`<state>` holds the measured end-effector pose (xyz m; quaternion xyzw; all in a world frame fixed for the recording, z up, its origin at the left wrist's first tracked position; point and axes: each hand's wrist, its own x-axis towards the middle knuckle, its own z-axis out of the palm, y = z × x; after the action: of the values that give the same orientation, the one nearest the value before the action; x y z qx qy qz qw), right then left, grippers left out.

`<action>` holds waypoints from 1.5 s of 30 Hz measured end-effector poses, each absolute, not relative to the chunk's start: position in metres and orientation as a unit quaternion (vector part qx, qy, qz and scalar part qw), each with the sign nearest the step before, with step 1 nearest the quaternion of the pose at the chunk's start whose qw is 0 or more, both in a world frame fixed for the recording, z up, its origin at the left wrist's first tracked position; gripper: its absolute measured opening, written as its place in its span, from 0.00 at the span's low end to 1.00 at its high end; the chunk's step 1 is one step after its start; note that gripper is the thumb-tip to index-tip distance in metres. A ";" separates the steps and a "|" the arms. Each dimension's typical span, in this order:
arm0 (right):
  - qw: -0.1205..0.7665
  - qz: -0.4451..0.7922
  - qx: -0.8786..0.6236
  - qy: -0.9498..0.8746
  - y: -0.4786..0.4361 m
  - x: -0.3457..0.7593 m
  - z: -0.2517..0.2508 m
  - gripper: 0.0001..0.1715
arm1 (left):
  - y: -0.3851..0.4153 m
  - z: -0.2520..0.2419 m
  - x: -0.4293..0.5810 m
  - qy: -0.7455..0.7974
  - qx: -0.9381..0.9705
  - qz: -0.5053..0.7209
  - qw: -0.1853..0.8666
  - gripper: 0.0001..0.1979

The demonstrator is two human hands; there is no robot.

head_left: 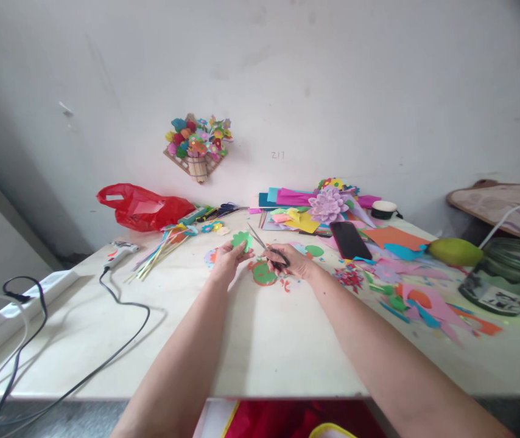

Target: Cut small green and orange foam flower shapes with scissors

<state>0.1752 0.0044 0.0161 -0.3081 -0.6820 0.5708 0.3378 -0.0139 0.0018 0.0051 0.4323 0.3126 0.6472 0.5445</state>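
A green flower-shaped cutout [240, 241] with a scalloped edge is pinched in my left hand [229, 258], above the middle of the table. My right hand [291, 260] grips a pair of scissors [260, 239] by the dark handles. Their blades point up and to the left, close to the cutout but apart from it. On the table below and between my hands lies a green round piece [264, 274] over an orange one, with small orange scraps [286, 284] beside it. Another green disc [315, 250] rests just beyond my right hand.
A glue gun [122, 255] with a trailing cord and a white power strip [41, 286] lie left. A red plastic bag [148, 208] sits at the back. To the right are a phone [350, 240], coloured scraps [428, 304], a yellow-green fruit [455, 251] and a glass jar [506, 277].
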 end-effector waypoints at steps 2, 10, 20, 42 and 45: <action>0.338 0.567 -0.313 -0.683 0.004 0.175 0.016 0.23 | 0.001 0.005 -0.014 0.311 0.443 0.637 0.549 0.16; 0.350 0.564 -0.312 -0.680 0.002 0.175 0.017 0.21 | 0.000 0.004 -0.014 0.307 0.457 0.621 0.558 0.14; 0.349 0.569 -0.302 -0.680 0.007 0.175 0.012 0.22 | 0.002 0.002 -0.014 0.315 0.463 0.618 0.552 0.13; 0.505 0.561 -0.308 -0.579 0.021 0.169 0.004 0.22 | -0.006 0.005 -0.012 0.380 0.554 0.493 0.553 0.13; 0.504 0.558 -0.321 -0.576 0.020 0.167 0.006 0.21 | -0.005 0.005 -0.011 0.377 0.545 0.505 0.553 0.12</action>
<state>0.1674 0.0200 0.0055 -0.3209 -0.5763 0.5575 0.5041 -0.0111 -0.0051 0.0045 0.5453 0.3768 0.5052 0.5526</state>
